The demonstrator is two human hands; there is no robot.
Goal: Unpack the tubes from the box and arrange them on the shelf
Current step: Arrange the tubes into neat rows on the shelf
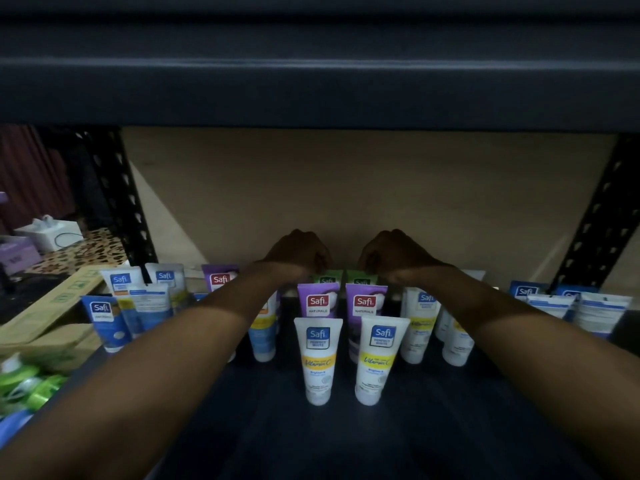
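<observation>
Both arms reach deep into the dark shelf (433,427). My left hand (299,252) is curled over the top of a green tube (327,278) at the back of the middle rows. My right hand (394,252) is curled over a second green tube (360,278) beside it. In front of these stand two purple tubes (318,301) (365,303), then two white Vitamin C tubes (318,358) (377,358), all cap-down. The fingers and the lower parts of the green tubes are hidden.
More tubes stand in groups at the left (105,320) and right (602,313) of the shelf. A cardboard box (52,317) lies at the left, with green tubes (31,386) below it. The upper shelf beam (318,81) hangs close overhead. Black slotted posts (602,216) flank the bay.
</observation>
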